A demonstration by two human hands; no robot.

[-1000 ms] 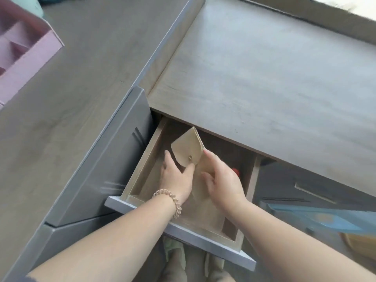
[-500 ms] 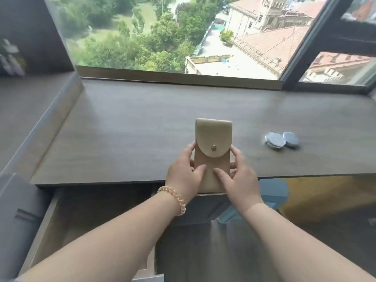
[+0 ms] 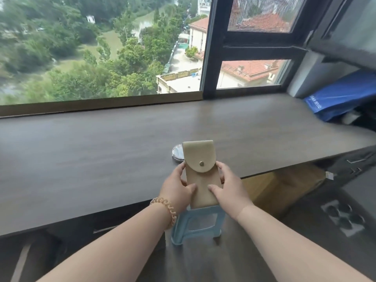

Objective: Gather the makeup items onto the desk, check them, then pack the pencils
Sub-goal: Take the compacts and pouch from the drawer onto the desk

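Note:
A beige pouch with a snapped flap is held upright in front of me, above the front edge of the dark wooden desk. My left hand grips its left side and my right hand grips its right side, thumbs on the front. Behind the pouch a round silver compact lies on the desk, partly hidden. What is inside the pouch cannot be seen.
A light blue plastic stool stands on the floor just below my hands. A blue bag lies at the desk's far right end. A large window runs along the back. A yellowish box sits under the desk.
Both hands lifted the pouch out of the drawer and brought it up over the desk's edge. The view swung right, so the compact now sits behind the pouch.

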